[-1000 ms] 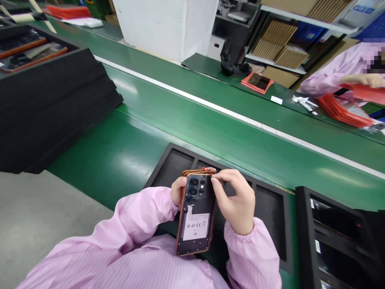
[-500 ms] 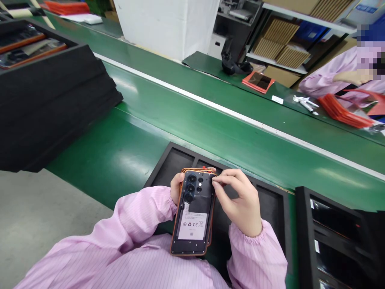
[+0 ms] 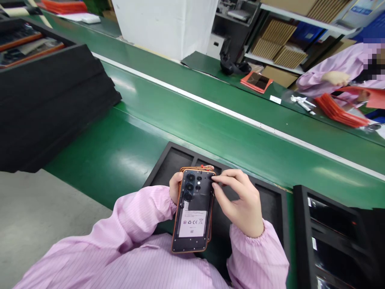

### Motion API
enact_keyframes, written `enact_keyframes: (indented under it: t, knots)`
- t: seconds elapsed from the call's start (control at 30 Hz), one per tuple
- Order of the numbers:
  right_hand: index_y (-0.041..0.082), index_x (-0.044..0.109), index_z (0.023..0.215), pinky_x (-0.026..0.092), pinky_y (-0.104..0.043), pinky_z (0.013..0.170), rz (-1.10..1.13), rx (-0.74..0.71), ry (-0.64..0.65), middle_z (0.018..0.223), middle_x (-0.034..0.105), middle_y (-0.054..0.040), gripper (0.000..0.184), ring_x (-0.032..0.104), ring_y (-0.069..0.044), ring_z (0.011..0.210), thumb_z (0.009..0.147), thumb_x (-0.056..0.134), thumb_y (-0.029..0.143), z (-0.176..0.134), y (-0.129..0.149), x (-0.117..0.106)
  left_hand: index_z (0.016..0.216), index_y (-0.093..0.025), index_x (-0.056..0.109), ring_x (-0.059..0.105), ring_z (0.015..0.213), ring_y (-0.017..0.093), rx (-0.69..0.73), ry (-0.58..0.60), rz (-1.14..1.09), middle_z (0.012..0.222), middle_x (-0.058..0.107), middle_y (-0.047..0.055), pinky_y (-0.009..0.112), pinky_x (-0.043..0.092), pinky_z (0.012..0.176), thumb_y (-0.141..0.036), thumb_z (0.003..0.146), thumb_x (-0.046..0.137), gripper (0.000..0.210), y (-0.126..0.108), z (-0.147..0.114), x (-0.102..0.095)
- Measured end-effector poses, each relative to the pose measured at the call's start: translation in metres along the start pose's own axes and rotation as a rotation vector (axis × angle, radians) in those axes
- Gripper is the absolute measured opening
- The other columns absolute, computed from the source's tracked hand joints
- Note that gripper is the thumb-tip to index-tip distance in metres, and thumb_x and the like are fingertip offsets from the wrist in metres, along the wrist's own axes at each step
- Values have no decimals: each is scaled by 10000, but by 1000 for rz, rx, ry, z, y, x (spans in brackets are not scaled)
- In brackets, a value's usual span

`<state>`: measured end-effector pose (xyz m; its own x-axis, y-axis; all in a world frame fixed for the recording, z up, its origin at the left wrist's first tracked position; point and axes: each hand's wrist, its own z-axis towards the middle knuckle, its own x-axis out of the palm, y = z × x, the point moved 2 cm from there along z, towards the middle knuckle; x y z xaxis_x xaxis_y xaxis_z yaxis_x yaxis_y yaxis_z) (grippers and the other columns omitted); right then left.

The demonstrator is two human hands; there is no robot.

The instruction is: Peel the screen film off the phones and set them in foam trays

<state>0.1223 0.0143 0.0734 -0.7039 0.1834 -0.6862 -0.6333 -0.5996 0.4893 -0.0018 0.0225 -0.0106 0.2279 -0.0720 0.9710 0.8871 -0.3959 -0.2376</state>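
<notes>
While the left hand (image 3: 174,187) clasps a phone (image 3: 188,245) whose label (image 3: 191,226) shows "CE", the right hand (image 3: 244,202) has fingers slightly parted.

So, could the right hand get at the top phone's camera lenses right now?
Probably yes: the right hand is at the upper corner of the top phone, and nothing covers the camera lenses.

The person wears a loose, light pink garment (image 3: 141,265) with thin darker stripes, and its long, wrinkled sleeves (image 3: 141,210) end in gathered cuffs (image 3: 255,237).
</notes>
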Motion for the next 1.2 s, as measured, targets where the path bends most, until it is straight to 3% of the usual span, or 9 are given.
enact_keyframes:
  t: [0.1,0.2,0.4,0.6,0.73,0.87,1.0,1.1,1.2]
  knots:
    - [186,662,969,478,-335,782,-5,17,11,913,619,-33,147,595,-145,835,848,626,111,-1,-3,-4,1163,-67,645,675,813,262,3,37,-40,978,707,123,361,558,754,-596,689,603,712,-1,0,2]
    - [189,670,968,485,-320,760,-50,76,-17,918,636,-32,135,602,-143,809,852,630,134,-1,-9,-17,1165,-57,644,661,839,248,10,30,-32,976,695,125,405,552,855,-605,696,621,722,-7,2,5]
    - [182,682,929,491,-283,726,-127,181,-207,845,652,-21,117,613,-133,761,843,636,118,-5,-19,-53,1091,-81,671,652,935,263,183,-52,120,1037,680,135,451,553,898,-594,752,601,619,-30,12,-1]
    - [209,707,933,498,-324,709,-166,253,-389,843,670,-26,149,622,-160,764,832,653,115,-22,-10,-87,993,-150,668,660,854,231,235,-178,248,970,677,99,419,568,854,-715,775,491,631,-39,20,-5]
    - [244,705,986,506,-335,712,-238,415,-458,880,678,-33,181,633,-175,791,866,630,131,-51,4,-105,977,-157,658,637,830,215,224,-200,320,938,661,83,402,579,823,-741,780,449,651,-36,22,-5]
    - [244,705,955,504,-290,671,-331,507,-272,850,689,1,140,636,-152,750,858,652,158,-94,10,-113,907,-164,645,609,813,207,208,-176,362,914,646,71,396,593,769,-745,786,448,625,-37,24,-7]
    - [249,688,989,510,-249,721,-262,638,54,896,694,24,123,651,-122,800,899,616,208,-146,10,-108,947,-163,653,605,838,209,104,-154,351,946,641,64,410,597,798,-763,723,510,656,-39,26,-14]
    - [252,678,969,501,-239,704,-61,747,350,850,680,44,108,643,-103,768,891,627,198,-181,10,-79,1006,-142,662,613,841,214,57,-112,347,961,644,67,416,595,822,-755,659,590,708,-41,26,-20]
    - [244,688,920,483,-264,734,101,752,531,841,675,48,166,637,-111,774,814,701,116,-204,13,-34,1017,-143,664,617,856,216,73,-78,329,981,649,70,415,595,827,-736,676,598,687,-39,26,-22]
